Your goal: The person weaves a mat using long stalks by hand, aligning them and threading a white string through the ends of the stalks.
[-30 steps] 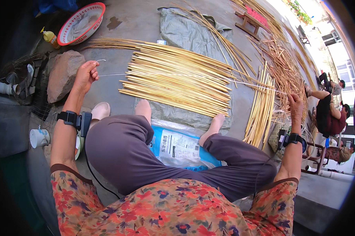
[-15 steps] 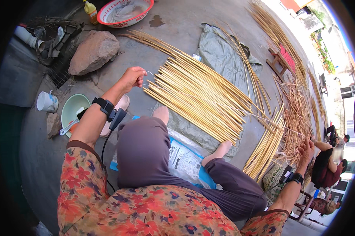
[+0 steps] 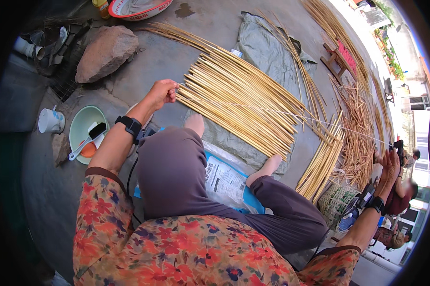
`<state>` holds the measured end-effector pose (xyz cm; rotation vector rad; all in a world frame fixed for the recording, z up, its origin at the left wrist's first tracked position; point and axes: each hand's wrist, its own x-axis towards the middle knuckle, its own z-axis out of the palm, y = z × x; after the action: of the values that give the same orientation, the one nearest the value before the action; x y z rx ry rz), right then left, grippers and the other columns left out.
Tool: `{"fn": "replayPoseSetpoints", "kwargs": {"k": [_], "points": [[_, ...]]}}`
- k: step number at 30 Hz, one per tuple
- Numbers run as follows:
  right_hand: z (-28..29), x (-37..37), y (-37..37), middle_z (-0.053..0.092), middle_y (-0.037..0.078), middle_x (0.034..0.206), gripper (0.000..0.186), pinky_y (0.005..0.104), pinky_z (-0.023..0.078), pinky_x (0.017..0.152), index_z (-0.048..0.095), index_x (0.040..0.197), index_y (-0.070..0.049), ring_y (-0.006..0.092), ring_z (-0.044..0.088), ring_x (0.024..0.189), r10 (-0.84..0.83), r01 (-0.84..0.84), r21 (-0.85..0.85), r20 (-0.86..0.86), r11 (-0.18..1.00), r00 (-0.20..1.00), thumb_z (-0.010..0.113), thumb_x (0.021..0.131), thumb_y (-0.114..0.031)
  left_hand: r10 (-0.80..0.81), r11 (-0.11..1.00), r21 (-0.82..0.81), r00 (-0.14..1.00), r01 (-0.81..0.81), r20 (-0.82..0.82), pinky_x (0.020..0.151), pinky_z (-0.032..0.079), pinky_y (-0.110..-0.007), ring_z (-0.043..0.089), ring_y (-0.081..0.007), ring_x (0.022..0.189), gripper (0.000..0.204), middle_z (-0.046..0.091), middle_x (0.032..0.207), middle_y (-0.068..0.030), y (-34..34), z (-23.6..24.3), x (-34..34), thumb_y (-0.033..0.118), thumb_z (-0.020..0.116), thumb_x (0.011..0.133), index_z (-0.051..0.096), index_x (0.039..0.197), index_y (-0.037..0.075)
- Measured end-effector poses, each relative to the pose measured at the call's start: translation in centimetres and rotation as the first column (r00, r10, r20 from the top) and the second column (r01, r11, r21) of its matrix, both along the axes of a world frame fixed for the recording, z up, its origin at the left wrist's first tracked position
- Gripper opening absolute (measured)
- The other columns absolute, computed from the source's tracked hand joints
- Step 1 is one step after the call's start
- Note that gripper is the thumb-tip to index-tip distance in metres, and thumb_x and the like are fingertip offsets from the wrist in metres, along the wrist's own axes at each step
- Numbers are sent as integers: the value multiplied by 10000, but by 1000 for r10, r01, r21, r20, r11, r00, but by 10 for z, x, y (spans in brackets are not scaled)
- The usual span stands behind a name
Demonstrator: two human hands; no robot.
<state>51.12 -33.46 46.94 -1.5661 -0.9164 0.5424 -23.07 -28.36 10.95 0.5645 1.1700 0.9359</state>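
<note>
A thin white string (image 3: 350,128) stretches taut across a flat row of straight yellow stalks (image 3: 243,88) on the ground in front of me. My left hand (image 3: 163,92) is closed in a pinch on the string by the near-left ends of the stalks. Far out to the right, my right hand (image 3: 389,169) is raised with the string's other end at its fingers. The row lies partly over a grey-green plastic sheet (image 3: 260,40), between my feet and the far ground. A shorter bundle of stalks (image 3: 320,164) rests to the right of the row.
A large rock (image 3: 105,53), a green basin (image 3: 81,117) holding a brush, and a white bucket (image 3: 50,121) stand at left. A red-rimmed basin (image 3: 139,14) is at the back. Rightward are a wooden stool (image 3: 338,62), scattered stalks (image 3: 358,128), a woven basket (image 3: 339,202) and seated people.
My right hand has moved outward to the right and slightly up, drawing a longer stretch of string across. My left hand stays near the stalk ends, still pinching.
</note>
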Motion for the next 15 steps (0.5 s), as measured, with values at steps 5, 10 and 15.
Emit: {"fn": "replayPoseSetpoints", "kwargs": {"k": [5,10,15], "points": [[13,-4,20,592,100,1011,204,323,505,805,558,985,13,283,562,1021,81,-71,73,-134,995,988,604,814,-88,-23,1000,9,999,22,38,460,443,-249,452,-72,476,116,430,558,32,5,-3,7,134,475,860,522,846,28],[-2,-9,31,571,166,932,222,514,465,871,484,1001,32,344,566,962,128,-58,263,-258,963,958,560,793,58,-120,991,-58,992,118,-28,470,453,-258,489,-87,499,120,478,583,11,-9,-2,18,134,484,848,536,833,27],[-12,-26,58,503,239,985,631,553,458,857,185,1233,-11,378,567,916,236,-69,448,-329,891,914,558,745,137,-397,890,-46,722,453,-566,536,493,-325,612,-226,659,140,573,655,-47,0,9,41,116,514,781,593,851,25]]}}
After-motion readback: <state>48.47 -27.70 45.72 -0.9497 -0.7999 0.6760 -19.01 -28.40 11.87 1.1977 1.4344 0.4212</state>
